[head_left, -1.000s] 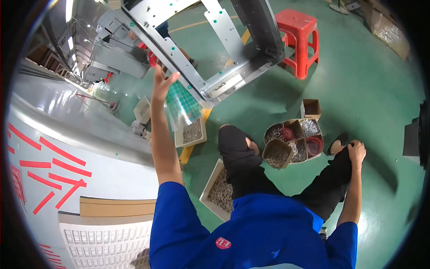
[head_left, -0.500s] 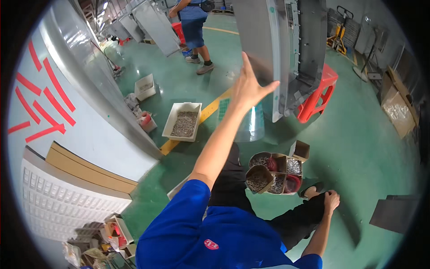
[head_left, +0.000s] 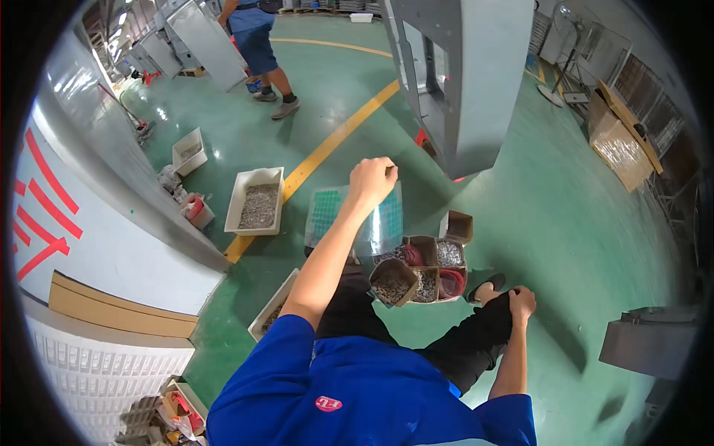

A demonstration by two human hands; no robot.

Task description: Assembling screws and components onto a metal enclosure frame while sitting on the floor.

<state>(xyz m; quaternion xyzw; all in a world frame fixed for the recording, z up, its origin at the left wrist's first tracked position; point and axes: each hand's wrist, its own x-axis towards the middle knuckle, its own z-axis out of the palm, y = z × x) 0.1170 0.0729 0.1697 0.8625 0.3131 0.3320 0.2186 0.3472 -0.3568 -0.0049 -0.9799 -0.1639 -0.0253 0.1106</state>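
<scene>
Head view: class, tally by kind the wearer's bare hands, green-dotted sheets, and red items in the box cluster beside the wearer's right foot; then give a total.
Bare hands (left hand, right hand): 2
Green-dotted sheet: 1
Red items: 2
Total: 5

The person wears a shirt [head_left: 387, 386] of strong blue, which fills the place around six o'clock. Its sleeves are short and rather wide: the left sleeve [head_left: 260, 375], at seven o'clock, ends close to the elbow, and the right sleeve [head_left: 509, 418], at five o'clock, has the same plain blue. A small rounded badge [head_left: 329, 404], pinkish red with white marks, sits on the cloth near six o'clock. The trousers [head_left: 470, 343] are black and loose, with soft folds toward half past four. One low dark shoe [head_left: 497, 281] shows at four o'clock. The left hand [head_left: 372, 183], at twelve o'clock, and the right hand [head_left: 522, 303], at four, are bare.
</scene>
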